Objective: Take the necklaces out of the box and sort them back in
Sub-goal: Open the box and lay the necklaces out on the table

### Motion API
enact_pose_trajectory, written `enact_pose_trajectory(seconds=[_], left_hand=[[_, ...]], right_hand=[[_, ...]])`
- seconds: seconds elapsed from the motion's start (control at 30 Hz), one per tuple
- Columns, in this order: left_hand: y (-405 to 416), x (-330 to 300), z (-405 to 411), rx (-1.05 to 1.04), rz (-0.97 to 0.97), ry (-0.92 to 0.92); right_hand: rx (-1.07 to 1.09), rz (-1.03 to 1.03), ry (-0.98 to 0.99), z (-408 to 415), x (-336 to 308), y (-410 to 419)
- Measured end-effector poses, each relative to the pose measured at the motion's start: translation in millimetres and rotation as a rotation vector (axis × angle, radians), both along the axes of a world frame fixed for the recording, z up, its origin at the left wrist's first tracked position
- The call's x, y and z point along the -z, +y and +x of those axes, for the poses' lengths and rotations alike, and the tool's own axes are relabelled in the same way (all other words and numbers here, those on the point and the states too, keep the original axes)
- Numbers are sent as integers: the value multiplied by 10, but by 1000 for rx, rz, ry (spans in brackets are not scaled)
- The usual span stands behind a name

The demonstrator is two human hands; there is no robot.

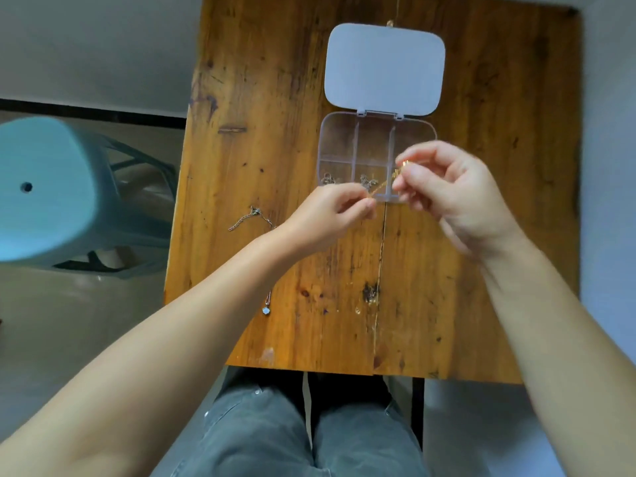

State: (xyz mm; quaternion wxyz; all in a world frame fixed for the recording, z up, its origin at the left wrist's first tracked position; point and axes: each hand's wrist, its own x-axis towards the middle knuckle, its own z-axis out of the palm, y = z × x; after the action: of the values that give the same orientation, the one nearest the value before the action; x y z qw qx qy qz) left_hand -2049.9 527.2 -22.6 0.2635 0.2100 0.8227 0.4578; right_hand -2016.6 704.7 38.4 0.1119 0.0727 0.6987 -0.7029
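A clear plastic box point(339, 132) with several compartments lies open on the wooden table point(275, 98), its lid point(383, 68) folded back flat. A gold necklace point(380, 186) is stretched between my hands over the box's near edge. My left hand point(330, 215) pinches one end; my right hand point(447, 191) pinches the other end with the pendant. Silver necklaces lie in the near-left compartment point(328, 179) and the near-middle compartment point(366, 181). A silver chain point(253, 216) rests on the table left of my left hand. A pendant necklace point(266, 306) peeks out beside my left forearm.
A light blue plastic stool point(51, 194) stands on the floor left of the table. My legs in grey trousers point(309, 432) are under the table's near edge. The table's left edge runs close to the loose chain.
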Motion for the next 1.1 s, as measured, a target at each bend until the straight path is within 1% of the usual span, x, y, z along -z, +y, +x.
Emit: enact_pose_trajectory(seconds=[0.1, 0.17, 0.23, 0.3, 0.4, 0.5, 0.63, 0.7, 0.77, 0.83, 0.87, 0.93, 1.0, 1.03, 1.1], left_hand=[[-189, 168, 96, -41, -109, -56], [-322, 272, 69, -35, -209, -37], [-396, 361, 26, 19, -293, 30], [-416, 419, -13, 77, -354, 103], [-410, 464, -41, 145, -418, 199], [-425, 495, -56, 203, -455, 303], [-454, 547, -85, 287, -487, 386], [-463, 557, -104, 329, -489, 401], [-466, 547, -119, 361, -484, 408], [-458, 512, -147, 378, -458, 426], [-443, 484, -163, 373, -430, 446], [-365, 425, -201, 348, -380, 511], [-213, 387, -232, 294, -354, 578], [-127, 382, -249, 267, -354, 589], [22, 388, -285, 232, -375, 566]], right_hand=[[73, -147, -115, 397, 175, -62], [73, -115, -190, 660, 373, -221], [43, 6, -273, 903, 597, -449], [-20, 167, -351, 1105, 822, -707], [-116, 400, -394, 1261, 1103, -1035], [-164, 601, -355, 1292, 1258, -1223], [-296, 947, -189, 1294, 1346, -1298], [-365, 1001, -166, 1271, 1319, -1302], [-414, 972, -196, 1222, 1240, -1274], [-390, 904, -237, 1094, 1108, -1146], [-330, 879, -239, 979, 1024, -1032], [-105, 871, -178, 630, 869, -691], [80, 946, -79, 194, 771, -273], [91, 1016, -55, -46, 735, -82], [-44, 1200, -110, -472, 712, 213]])
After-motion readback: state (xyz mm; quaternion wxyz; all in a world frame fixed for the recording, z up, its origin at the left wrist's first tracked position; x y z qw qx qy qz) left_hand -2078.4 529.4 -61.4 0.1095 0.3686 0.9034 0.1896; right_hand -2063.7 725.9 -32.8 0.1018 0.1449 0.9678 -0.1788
